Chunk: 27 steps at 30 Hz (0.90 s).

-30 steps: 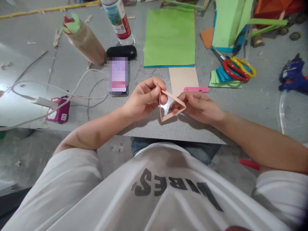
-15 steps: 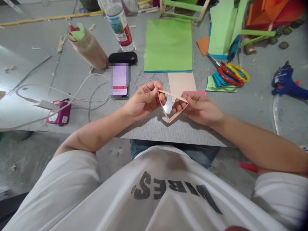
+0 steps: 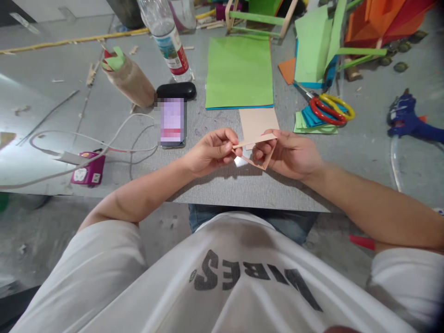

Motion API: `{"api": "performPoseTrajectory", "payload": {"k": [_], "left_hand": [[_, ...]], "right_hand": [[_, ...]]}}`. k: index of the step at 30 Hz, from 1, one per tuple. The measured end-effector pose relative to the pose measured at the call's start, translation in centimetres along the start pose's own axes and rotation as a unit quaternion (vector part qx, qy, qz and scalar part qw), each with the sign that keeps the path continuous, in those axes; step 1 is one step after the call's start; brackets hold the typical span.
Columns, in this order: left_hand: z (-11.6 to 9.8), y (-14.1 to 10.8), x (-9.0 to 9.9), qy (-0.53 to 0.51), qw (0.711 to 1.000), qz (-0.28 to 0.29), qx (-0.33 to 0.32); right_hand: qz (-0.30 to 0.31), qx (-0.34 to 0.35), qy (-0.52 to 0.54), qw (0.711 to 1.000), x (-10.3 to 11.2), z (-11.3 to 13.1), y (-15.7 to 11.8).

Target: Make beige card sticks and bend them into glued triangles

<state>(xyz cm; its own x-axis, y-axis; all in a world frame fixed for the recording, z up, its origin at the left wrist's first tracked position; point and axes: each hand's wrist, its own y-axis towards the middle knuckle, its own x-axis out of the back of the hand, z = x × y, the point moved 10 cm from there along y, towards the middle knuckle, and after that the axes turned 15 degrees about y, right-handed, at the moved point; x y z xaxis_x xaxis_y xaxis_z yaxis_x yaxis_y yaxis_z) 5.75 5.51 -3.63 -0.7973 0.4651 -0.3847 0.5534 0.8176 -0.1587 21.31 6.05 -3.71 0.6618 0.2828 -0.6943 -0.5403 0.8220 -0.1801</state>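
Note:
A thin folded strip of peach paper (image 3: 255, 140), bent into a three-sided frame, is held above the table's near edge. My left hand (image 3: 217, 150) pinches its left corner between thumb and finger. The upper right corner is pinched by my right hand (image 3: 289, 152), whose other fingers curl behind the frame. The lowest corner points down toward me, close to my right hand. Just beyond the hands lies a peach paper sheet (image 3: 258, 121), partly under a stack of green sheets (image 3: 239, 71).
Red-and-yellow scissors (image 3: 328, 109) lie on small paper pieces to the right, with a blue glue gun (image 3: 405, 115) farther right. On the left are a phone (image 3: 172, 122), a bottle (image 3: 171, 48), a purple socket adapter (image 3: 88, 170) and white cables.
The paper frame has turned: its left corner is lower, its right corner higher, and its bottom corner has swung right. Both hands still grip it. The view has shifted slightly.

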Motion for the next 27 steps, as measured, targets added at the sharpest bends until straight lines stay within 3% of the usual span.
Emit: {"api": "performPoseTrajectory", "payload": {"k": [6, 13, 27], "left_hand": [[0.0, -0.1, -0.6, -0.001, 0.999, 0.036, 0.01], [0.5, -0.2, -0.7, 0.015, 0.997, 0.067, 0.04], [-0.4, -0.1, 1.0, -0.001, 1.0, -0.002, 0.01]], "right_hand": [[-0.02, -0.01, 0.046, 0.999, 0.5, -0.3, -0.1], [-0.054, -0.016, 0.003, 0.998, 1.7, -0.3, -0.1], [0.064, -0.038, -0.033, 0.997, -0.1, -0.5, 0.4]]}}
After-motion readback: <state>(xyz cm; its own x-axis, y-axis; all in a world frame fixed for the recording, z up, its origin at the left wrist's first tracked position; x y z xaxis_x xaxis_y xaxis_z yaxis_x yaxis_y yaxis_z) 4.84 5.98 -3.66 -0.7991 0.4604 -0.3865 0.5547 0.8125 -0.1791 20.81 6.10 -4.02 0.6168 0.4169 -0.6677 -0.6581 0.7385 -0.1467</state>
